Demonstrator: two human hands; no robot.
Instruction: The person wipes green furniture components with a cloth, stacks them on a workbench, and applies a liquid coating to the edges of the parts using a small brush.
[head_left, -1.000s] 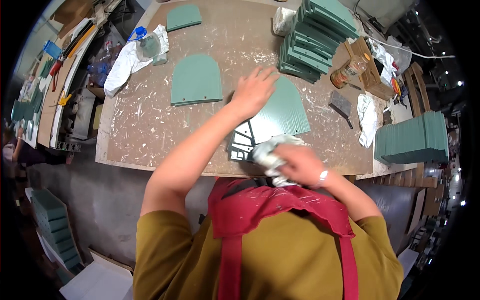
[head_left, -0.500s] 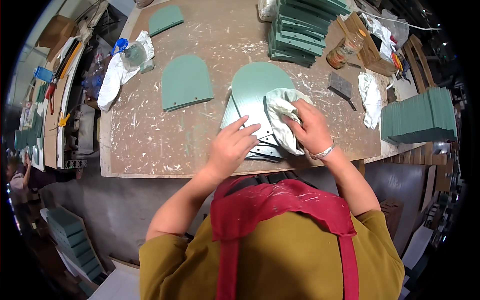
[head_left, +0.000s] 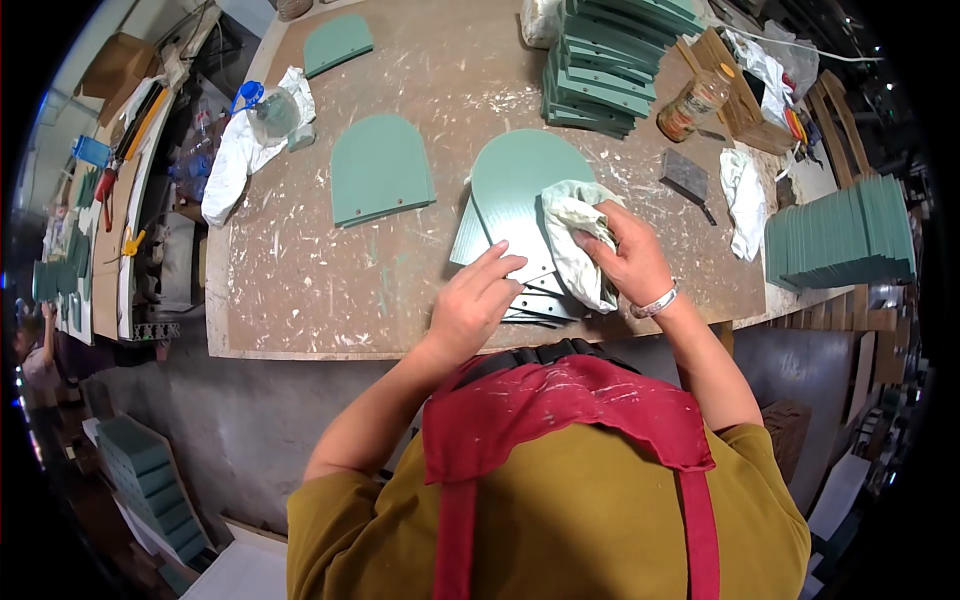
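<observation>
A pile of green round-topped panels [head_left: 520,170] lies on the worktable before me, fanned out, with small holes along the lower edges. My right hand [head_left: 632,256] grips a crumpled white cloth [head_left: 575,240], which rests over the right side of the top panel. On the lower left of that panel lies my left hand [head_left: 478,305], its fingers stretched out and nothing in them. The cloth hides part of the pile's right edge.
Left of the pile lie more green panels [head_left: 382,170], with another panel [head_left: 338,44] farther back. A tall stack of panels [head_left: 600,75] stands behind, near a glass jar [head_left: 695,105] and a dark block [head_left: 684,176]. Upright panels [head_left: 838,235] fill the right corner. A clear bottle [head_left: 272,115] stands at left.
Both hands and the cloth keep nearly the same places on the panel. The whole view has shifted slightly, so the table's things appear a little lower and farther right.
</observation>
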